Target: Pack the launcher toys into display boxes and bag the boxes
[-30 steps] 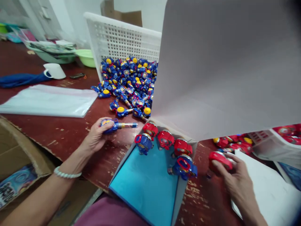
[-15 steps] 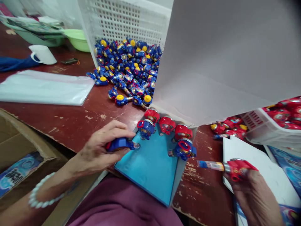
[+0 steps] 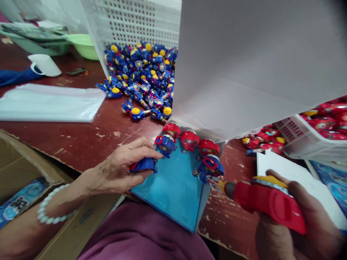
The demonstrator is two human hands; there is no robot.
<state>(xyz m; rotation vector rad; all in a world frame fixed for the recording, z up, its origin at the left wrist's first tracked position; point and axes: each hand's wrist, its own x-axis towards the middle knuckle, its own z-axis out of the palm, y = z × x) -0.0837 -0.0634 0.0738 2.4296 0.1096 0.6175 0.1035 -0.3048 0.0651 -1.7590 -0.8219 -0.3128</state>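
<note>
My left hand is closed around a blue plastic toy at the left edge of an open display box with a blue bottom. Over the table, right of the box, my right hand grips a red plastic toy with a yellow round cap and a clear tube. That tube points left, its tip at the box's right side. Inside the box, red toys stand along the back. Two blue toys stand in front of them, one on the left and one on the right.
The box's tall white lid stands raised behind. A white crate spills blue toys at the back; another basket on the right holds red ones. Plastic bags, a white mug and a cardboard box are on the left.
My right hand has brought the red toy left toward the box and turned it, so its yellow cap now shows. My left hand has shifted slightly, the blue toy still in it.
</note>
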